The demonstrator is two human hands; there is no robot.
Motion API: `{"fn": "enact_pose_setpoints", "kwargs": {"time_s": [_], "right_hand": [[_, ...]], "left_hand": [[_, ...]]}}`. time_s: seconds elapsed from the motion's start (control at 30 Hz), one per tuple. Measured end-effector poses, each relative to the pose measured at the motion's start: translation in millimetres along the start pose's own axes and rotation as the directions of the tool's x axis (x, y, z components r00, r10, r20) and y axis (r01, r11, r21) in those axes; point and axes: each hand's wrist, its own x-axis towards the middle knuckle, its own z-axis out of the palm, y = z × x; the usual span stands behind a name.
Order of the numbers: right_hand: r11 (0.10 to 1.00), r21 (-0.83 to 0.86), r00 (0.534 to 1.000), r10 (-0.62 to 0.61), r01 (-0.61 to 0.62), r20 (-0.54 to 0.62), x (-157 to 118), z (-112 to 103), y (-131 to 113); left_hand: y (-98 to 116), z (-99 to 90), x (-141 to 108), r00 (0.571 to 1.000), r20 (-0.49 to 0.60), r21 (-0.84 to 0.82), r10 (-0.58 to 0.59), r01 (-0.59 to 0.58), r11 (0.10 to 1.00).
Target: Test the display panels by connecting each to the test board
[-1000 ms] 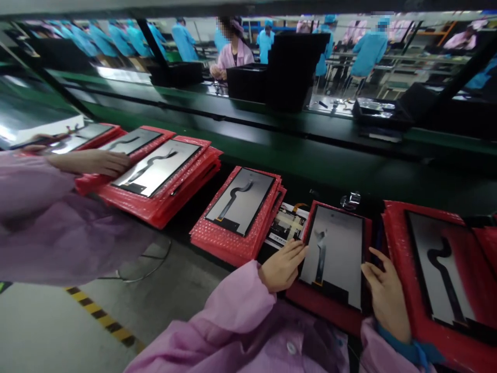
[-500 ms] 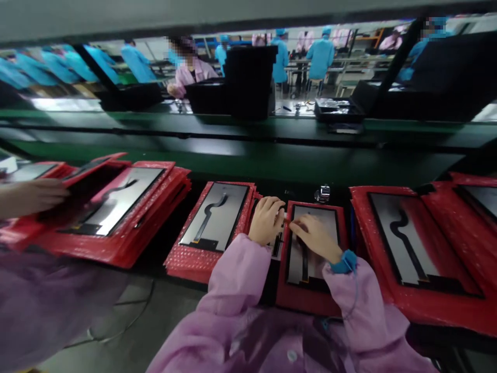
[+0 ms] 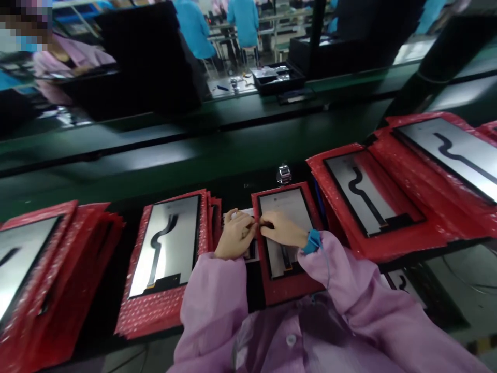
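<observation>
My left hand [image 3: 235, 237] and my right hand [image 3: 282, 228] meet at the left edge of a display panel [image 3: 297, 204]. Both have their fingertips pinched together. Whatever is between them is too small to make out. The panel lies flat on a red bubble-wrap sleeve [image 3: 289, 294], and its dark flex cable [image 3: 286, 256] runs partly beneath my right hand. Under my left hand lies a pale sheet with dark pieces [image 3: 252, 257], mostly covered. A blue wrist strap [image 3: 312, 241] circles my right wrist.
Left stands a stack of red sleeves topped by another panel [image 3: 178, 259]; a further stack [image 3: 73, 280] lies beyond. On the right are more sleeved panels [image 3: 359, 194]. A small shiny metal object [image 3: 284, 174] sits behind my panel. Black trays [image 3: 277, 77] and people occupy the opposite bench.
The view has swung to the right and tilted down. My two hands have come closer together at the panel's left edge. The neighbouring person's hand on the left has left the view.
</observation>
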Motion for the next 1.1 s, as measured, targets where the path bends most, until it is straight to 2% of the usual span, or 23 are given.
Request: {"fn": "enact_pose_setpoints", "kwargs": {"time_s": [0.2, 0.33, 0.67, 0.87, 1.0, 1.1], "right_hand": [[0.999, -0.045, 1.000, 0.017, -0.018, -0.026, 0, 5, -1], [0.999, -0.048, 0.999, 0.017, -0.019, -0.030, -1, 6, -1], [0.998, -0.038, 0.999, -0.040, 0.041, 0.021, 0, 4, 4], [0.997, -0.043, 0.998, -0.055, 0.056, 0.043, 0, 3, 5], [0.997, -0.042, 0.997, -0.058, 0.060, 0.050, 0, 1, 4], [0.998, -0.028, 0.996, -0.057, 0.059, 0.069, -3, -8, 6]], "left_hand": [[-1, 2.9, 0, 0.999, 0.010, -0.014, 0.031, -0.031, 0.999], [-1, 4.7, 1, 1.000, -0.020, -0.004, 0.022, -0.022, 1.000], [1, 3.3, 0, 0.998, -0.051, 0.013, 0.027, -0.027, 1.000], [3, 1.1, -1, 0.999, -0.034, 0.003, 0.023, -0.023, 1.000], [1, 3.2, 0, 0.998, -0.061, -0.035, 0.026, -0.029, 0.999], [-1, 3.1, 2, 0.989, -0.142, -0.092, -0.053, 0.040, 0.995]]}}
